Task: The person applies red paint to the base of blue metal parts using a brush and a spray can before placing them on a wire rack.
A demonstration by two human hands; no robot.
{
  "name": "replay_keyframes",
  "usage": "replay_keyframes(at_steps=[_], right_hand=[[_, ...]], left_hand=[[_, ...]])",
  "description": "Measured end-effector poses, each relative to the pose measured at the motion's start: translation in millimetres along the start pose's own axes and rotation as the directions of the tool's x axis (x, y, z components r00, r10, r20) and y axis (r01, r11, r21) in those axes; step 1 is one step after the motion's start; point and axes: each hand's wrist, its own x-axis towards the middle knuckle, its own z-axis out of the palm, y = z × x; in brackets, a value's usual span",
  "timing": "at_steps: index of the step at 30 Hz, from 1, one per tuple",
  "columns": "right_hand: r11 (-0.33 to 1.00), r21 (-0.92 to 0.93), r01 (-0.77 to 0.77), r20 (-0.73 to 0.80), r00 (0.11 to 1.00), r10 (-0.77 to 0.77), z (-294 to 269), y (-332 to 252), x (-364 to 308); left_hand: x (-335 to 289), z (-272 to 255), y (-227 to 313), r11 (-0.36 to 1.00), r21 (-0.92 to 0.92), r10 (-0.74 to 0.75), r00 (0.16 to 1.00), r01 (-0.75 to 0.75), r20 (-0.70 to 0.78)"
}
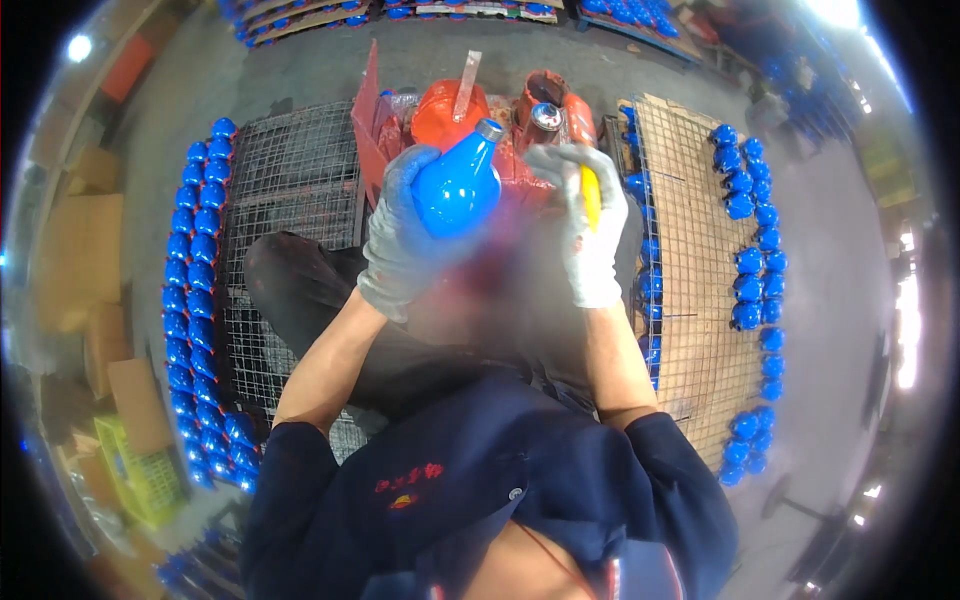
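My left hand (398,230), in a grey-white work glove, is closed around a glossy blue bulb-shaped part (456,192). The part tapers to a bare metal neck that tilts up and to the right. My right hand (592,225), gloved the same way, grips a yellow-handled tool (591,197); its working end cannot be made out. The tool and the blue part are apart. Just beyond my hands stand a red-orange container (440,112) with a flat strip (467,85) sticking out, and a can with a silver rim (545,117). A blur covers the area below my hands.
On my left, rows of blue parts (203,275) line a wire mesh rack (290,150). Another mesh rack (700,330) on my right holds more blue parts (748,288). A red-stained pot (546,84) stands ahead. Cardboard boxes (95,240) and a yellow-green crate (140,470) lie far left.
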Motion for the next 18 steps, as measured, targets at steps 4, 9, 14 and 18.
replay_keyframes(at_steps=[4,9,14,18], right_hand=[[0.987,-0.081,-0.139,0.105,0.984,0.147,34,8,3],[0.928,-0.176,-0.327,0.006,0.943,0.334,54,24,11],[0.927,-0.153,-0.343,0.063,0.932,0.356,57,30,4],[0.946,-0.110,-0.306,0.072,0.947,0.314,35,45,1]], left_hand=[[-6,3,-9,0.999,0.025,-0.049,0.999,0.049,0.001],[-7,5,-16,0.997,0.075,0.002,1.000,0.000,-0.030],[-14,-3,-24,0.995,0.055,-0.085,0.996,0.086,-0.022],[-8,-16,-34,0.992,0.053,-0.112,0.992,0.115,-0.066]])
